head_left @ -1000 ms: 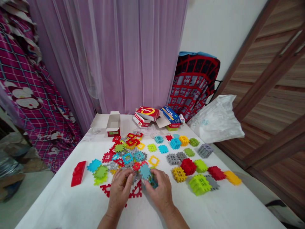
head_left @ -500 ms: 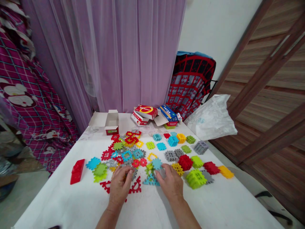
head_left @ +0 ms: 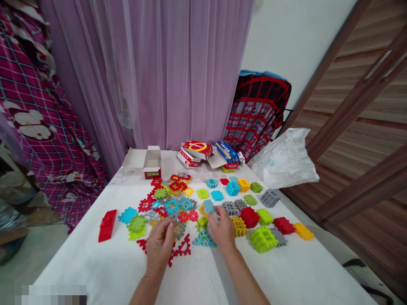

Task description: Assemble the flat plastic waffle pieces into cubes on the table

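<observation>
Many coloured plastic waffle tiles and built cubes lie on a white table (head_left: 95, 271). My right hand (head_left: 223, 228) pinches a light blue square tile (head_left: 209, 206), lifted a little above the pile. My left hand (head_left: 159, 248) rests on the table with curled fingers, its fingertips touching a grey tile (head_left: 178, 229) and covering part of a red triangular tile (head_left: 182, 249). A blue triangular tile (head_left: 203, 240) and a green piece (head_left: 201, 222) lie between my hands. A red cube (head_left: 249, 217) and a yellow cube (head_left: 239, 225) stand just right of my right hand.
A large green block (head_left: 262, 238) and further cubes stand on the right. A red block (head_left: 107, 225) lies alone at the left. Open cardboard boxes (head_left: 194, 153) sit at the table's far edge, a white plastic bag (head_left: 286, 159) at the right. Purple curtains hang behind.
My right hand has moved forward and up with the light blue tile, from beside my left hand to near the grey tiles. My left hand has stayed in place.
</observation>
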A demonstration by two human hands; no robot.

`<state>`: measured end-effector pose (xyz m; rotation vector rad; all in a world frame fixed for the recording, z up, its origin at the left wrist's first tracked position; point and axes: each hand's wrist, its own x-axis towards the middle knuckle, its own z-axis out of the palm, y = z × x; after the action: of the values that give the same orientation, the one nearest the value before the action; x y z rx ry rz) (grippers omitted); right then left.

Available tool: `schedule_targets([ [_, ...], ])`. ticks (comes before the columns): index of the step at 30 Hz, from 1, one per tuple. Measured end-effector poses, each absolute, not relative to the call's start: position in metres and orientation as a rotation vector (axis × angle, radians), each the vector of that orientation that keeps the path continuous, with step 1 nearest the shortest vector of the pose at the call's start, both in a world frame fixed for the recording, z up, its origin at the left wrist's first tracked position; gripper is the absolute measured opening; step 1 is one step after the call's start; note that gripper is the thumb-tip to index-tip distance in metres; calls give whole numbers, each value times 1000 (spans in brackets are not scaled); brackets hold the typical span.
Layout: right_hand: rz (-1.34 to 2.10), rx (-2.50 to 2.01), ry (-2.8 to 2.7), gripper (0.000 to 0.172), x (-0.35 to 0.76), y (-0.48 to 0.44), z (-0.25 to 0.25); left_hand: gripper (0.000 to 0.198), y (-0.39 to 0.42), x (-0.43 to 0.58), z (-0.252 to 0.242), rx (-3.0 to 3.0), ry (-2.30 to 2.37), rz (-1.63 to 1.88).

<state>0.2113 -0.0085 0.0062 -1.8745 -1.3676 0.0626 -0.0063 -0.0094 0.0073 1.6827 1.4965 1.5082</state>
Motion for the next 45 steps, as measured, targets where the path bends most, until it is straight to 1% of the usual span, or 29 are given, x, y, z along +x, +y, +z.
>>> schedule_targets([
  [3, 22, -1780, -1343, 39, 204, 4, -2, 31, -8, -9, 4, 1550, 1497, 1540],
  [9, 2, -1751, -1387, 36, 196, 10, -11, 33, -4, -12, -1, 1429, 1503, 1553],
  [15, -7, -1734, -1460, 33, 184, 0, 11, 34, -6, -8, 3, 1446, 1499, 1546],
  [21, -2, -1390, -1747, 33, 147, -29, 29, 39, -7, -10, 3, 1513, 1452, 1524],
  [24, 35, -1352, -1773, 33, 138, -38, 26, 39, -5, -12, 0, 1500, 1457, 1490],
  [27, 61, -1385, -1761, 39, 138, -41, 24, 38, -4, -11, 0, 1511, 1468, 1470],
  [30, 49, -1455, -1786, 54, 138, -39, 26, 38, -6, -9, 5, 1526, 1486, 1491],
  [31, 37, -1478, -1803, 56, 138, -38, 27, 39, -7, -8, 7, 1539, 1487, 1494],
  [32, 26, -1497, -1824, 56, 137, -37, 28, 39, -8, -7, 8, 1557, 1485, 1492],
  [35, 19, -1516, -1880, 47, 133, -36, 29, 39, -9, -5, 12, 1588, 1490, 1470],
  [36, 21, -1514, -1885, 47, 131, -37, 29, 40, -10, -5, 12, 1580, 1502, 1467],
  [40, 16, -1528, -1851, 63, 123, -40, 29, 37, -9, -6, 10, 1550, 1552, 1457],
  [41, 17, -1535, -1849, 65, 123, -41, 31, 36, -9, -7, 10, 1552, 1556, 1452],
  [42, 20, -1540, -1856, 64, 126, -41, 33, 36, -9, -7, 10, 1552, 1556, 1445],
  [43, 23, -1541, -1873, 59, 132, -40, 37, 35, -9, -8, 10, 1549, 1551, 1436],
  [45, 15, -1558, -1926, 38, 154, -38, 47, 36, -9, -8, 11, 1528, 1548, 1431],
])
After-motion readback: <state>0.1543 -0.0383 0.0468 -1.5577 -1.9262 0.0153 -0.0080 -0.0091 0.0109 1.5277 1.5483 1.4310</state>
